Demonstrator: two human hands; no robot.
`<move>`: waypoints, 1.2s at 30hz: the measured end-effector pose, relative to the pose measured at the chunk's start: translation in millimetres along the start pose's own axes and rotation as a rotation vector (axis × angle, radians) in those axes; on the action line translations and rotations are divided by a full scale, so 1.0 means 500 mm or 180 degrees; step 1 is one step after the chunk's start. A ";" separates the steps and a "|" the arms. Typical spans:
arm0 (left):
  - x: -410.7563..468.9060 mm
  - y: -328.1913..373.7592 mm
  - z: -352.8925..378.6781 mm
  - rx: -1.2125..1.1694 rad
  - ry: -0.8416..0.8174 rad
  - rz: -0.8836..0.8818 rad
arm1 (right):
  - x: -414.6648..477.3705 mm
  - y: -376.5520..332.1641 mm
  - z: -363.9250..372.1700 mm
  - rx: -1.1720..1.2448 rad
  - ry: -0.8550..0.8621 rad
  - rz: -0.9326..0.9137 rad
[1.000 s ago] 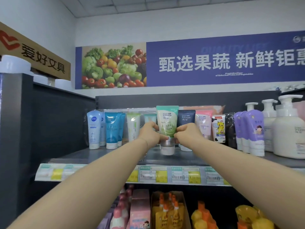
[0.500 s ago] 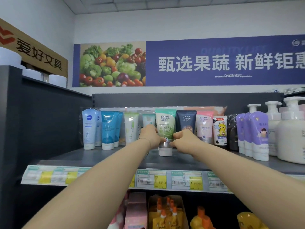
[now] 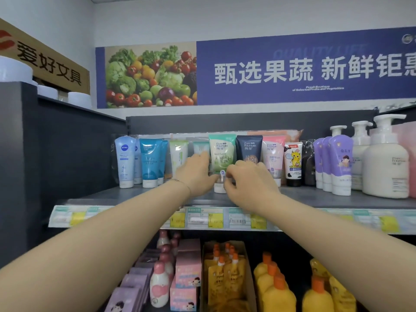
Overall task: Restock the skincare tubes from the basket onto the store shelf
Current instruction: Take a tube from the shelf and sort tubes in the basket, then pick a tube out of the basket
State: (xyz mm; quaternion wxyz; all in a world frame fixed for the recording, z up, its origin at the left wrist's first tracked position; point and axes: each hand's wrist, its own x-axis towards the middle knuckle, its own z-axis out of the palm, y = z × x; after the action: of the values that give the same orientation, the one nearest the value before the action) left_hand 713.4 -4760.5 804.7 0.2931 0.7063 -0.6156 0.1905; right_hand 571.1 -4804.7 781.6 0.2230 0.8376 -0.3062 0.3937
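A green skincare tube stands cap down on the grey top shelf, in a row with a navy tube and a pink tube. My left hand holds the green tube's lower left side, with the thumb by the silver neck. My right hand has curled fingers pinching the neck and cap from the right. Both hands hide the lower parts of the neighbouring tubes. The basket is out of view.
Blue and teal tubes stand at the shelf's left end. Purple tubes and white pump bottles fill the right. Price labels line the shelf's front edge. Below are pink boxes and yellow pouches.
The green tube has gone a little deeper into the row, with both hands staying at its base. My view has shifted slightly.
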 end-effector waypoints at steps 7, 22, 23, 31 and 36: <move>-0.105 0.021 -0.053 0.0607 0.0573 0.0842 | -0.064 -0.045 -0.018 0.0449 0.0833 -0.0621; -0.390 -0.073 0.048 0.0971 -0.0010 0.1272 | -0.322 -0.146 0.051 0.0927 -0.0201 -0.0734; -0.409 -0.078 0.059 0.0948 -0.0077 0.1253 | -0.341 -0.154 0.058 0.0957 -0.0250 -0.0730; -0.548 -0.085 0.157 0.0772 -0.0893 0.1042 | -0.474 -0.204 0.103 0.1170 -0.0685 -0.0839; -0.639 -0.092 0.213 0.0862 -0.1588 0.0946 | -0.561 -0.229 0.129 0.1277 -0.1181 -0.0756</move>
State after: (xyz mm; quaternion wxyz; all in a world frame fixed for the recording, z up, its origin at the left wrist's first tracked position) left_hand 694.8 -4584.4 514.6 0.0054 0.6661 -0.7340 0.1325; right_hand 542.6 -4668.2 504.8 0.0377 0.9525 -0.1577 0.2578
